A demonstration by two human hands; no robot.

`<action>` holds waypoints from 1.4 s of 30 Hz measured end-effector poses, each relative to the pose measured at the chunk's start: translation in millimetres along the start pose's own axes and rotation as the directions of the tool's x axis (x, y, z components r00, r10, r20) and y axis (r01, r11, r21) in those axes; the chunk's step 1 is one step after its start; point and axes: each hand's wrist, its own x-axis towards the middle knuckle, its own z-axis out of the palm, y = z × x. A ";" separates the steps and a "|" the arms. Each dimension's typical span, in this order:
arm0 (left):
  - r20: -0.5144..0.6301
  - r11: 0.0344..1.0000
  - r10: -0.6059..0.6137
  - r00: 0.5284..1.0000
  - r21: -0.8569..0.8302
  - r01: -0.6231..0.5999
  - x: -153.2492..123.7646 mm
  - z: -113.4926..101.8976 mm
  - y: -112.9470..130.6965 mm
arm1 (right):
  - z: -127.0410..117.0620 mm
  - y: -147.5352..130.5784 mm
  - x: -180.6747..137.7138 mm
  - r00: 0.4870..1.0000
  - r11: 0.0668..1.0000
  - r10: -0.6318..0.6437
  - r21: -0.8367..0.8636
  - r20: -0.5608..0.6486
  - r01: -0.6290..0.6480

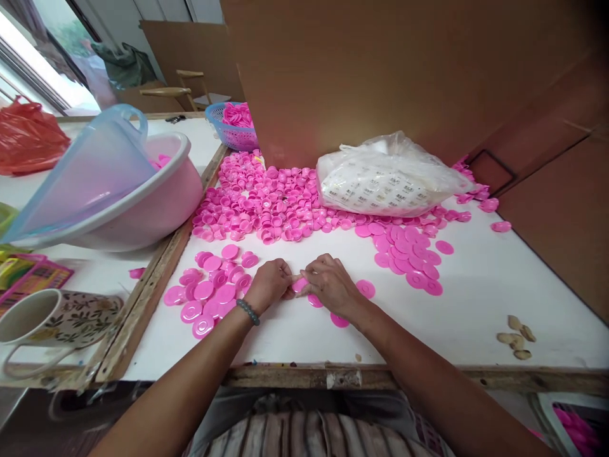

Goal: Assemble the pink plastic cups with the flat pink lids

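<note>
My left hand [271, 284], with a beaded bracelet [248, 311] at its wrist, and my right hand [330, 284] meet just above the white tabletop. Between their closed fingertips is a pink plastic disc [299, 285], partly hidden by the fingers. Another pink disc [314, 301] lies under my right hand, and two more lie beside that wrist. To the left of my left hand is a loose heap of pink capped pieces [224, 292]. Beyond my right hand spreads a pile of flat pink discs [404, 249]. Many small pink cups [266, 206] cover the table behind both hands.
A clear plastic bag of printed packets [385, 181] rests against tall cardboard [380, 76]. On the left stand a large basin [143, 212], a patterned mug [83, 317] and a red bag [31, 136]. Peanuts [517, 338] lie at right. A blue basket [233, 134] sits behind.
</note>
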 end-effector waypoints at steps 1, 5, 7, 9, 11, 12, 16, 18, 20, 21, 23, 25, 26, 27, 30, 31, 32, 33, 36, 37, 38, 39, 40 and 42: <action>-0.002 1.000 0.008 1.000 -0.017 -0.008 -0.9 0.7 -1.1 | 1.4 0.4 -0.3 1.000 1.000 -0.002 -0.006 -0.018 0.002; -0.053 0.991 0.037 0.998 -0.126 -0.044 -7.3 4.8 -7.0 | 5.9 3.6 -0.8 0.992 0.997 0.009 0.077 -0.122 0.001; -0.091 0.985 0.033 0.995 -0.163 -0.048 -11.6 7.7 -9.6 | 6.6 4.2 -1.3 0.987 0.990 0.018 0.139 -0.157 0.004; -0.112 0.982 0.016 0.994 -0.183 -0.037 -15.1 10.7 -11.6 | 6.6 3.2 -1.8 0.989 0.987 0.008 0.162 -0.147 0.016; -0.119 0.984 0.002 0.993 -0.178 -0.023 -17.0 12.8 -12.4 | 6.6 1.4 -1.8 0.993 0.987 -0.016 0.154 -0.117 0.034; -0.119 0.985 0.000 0.993 -0.174 -0.020 -17.4 13.4 -12.4 | 6.6 0.8 -1.5 0.994 0.988 -0.023 0.149 -0.106 0.039; -0.085 0.975 0.001 0.996 -0.222 -0.020 -16.8 12.3 -9.8 | 6.9 1.5 0.6 0.998 0.983 0.001 0.184 -0.060 0.010; -0.046 0.965 -0.008 0.999 -0.262 -0.004 -16.0 10.4 -8.6 | 5.9 2.2 1.8 0.999 0.982 0.031 0.189 -0.028 -0.025; -0.009 0.961 -0.019 1.000 -0.275 0.016 -14.3 8.4 -8.4 | 3.5 1.1 3.8 0.999 0.986 0.052 0.159 0.005 -0.053; 0.007 0.961 -0.025 1.000 -0.275 0.026 -12.9 7.7 -8.7 | 1.8 -0.2 5.3 0.998 0.989 0.057 0.133 0.024 -0.060; 0.040 0.962 -0.044 0.998 -0.268 0.053 -9.6 6.7 -9.5 | -2.7 -4.2 9.5 0.996 0.996 0.057 0.071 0.066 -0.061; 0.069 0.962 -0.070 0.995 -0.261 0.085 -6.5 6.2 -9.9 | -7.8 -9.0 14.4 0.993 0.998 0.057 0.003 0.105 -0.058; 0.077 0.963 -0.076 0.994 -0.252 0.093 -5.6 5.9 -9.7 | -10.3 -11.3 16.4 0.991 0.998 0.059 -0.028 0.122 -0.056; 0.079 0.967 -0.074 0.994 -0.236 0.091 -5.5 5.5 -9.1 | -12.5 -13.1 18.0 0.988 0.997 0.063 -0.051 0.138 -0.056; 0.011 0.997 -0.039 0.999 -0.070 0.040 -10.7 3.6 -5.0 | -16.9 -13.9 18.1 0.977 0.994 0.106 -0.022 0.186 -0.104; -0.045 0.999 -0.008 0.999 0.046 0.010 -14.5 3.2 -3.2 | -17.5 -11.9 17.0 0.974 0.993 0.105 0.022 0.202 -0.112; -0.113 0.983 0.044 0.993 0.181 -0.023 -18.8 3.2 -1.3 | -17.7 -8.6 15.8 0.974 0.991 0.092 0.073 0.206 -0.109; -0.180 0.946 0.124 0.976 0.318 -0.061 -23.5 3.7 0.3 | -17.8 -4.2 15.0 0.979 0.988 0.070 0.120 0.189 -0.094; -0.201 0.740 0.471 0.859 0.620 -0.261 -34.4 8.3 3.7 | -19.4 15.6 19.3 0.996 0.984 0.091 0.156 -0.009 -0.089; -0.149 0.664 0.564 0.812 0.667 -0.338 -35.8 10.1 4.1 | -20.7 23.7 23.7 0.984 0.983 0.146 0.129 -0.102 -0.132; -0.087 0.597 0.626 0.775 0.693 -0.404 -35.8 11.5 3.9 | -22.2 32.1 29.3 0.961 0.977 0.206 0.087 -0.183 -0.193; -0.029 0.546 0.660 0.751 0.705 -0.453 -34.9 12.1 3.0 | -23.8 40.5 35.7 0.935 0.968 0.250 0.036 -0.251 -0.249; 0.006 0.521 0.667 0.745 0.712 -0.471 -33.3 11.8 1.6 | -25.1 48.5 42.3 0.916 0.956 0.276 -0.013 -0.291 -0.292; 0.004 0.519 0.642 0.767 0.734 -0.438 -30.3 8.0 -2.3 | -26.0 61.8 53.3 0.911 0.936 0.300 -0.095 -0.284 -0.338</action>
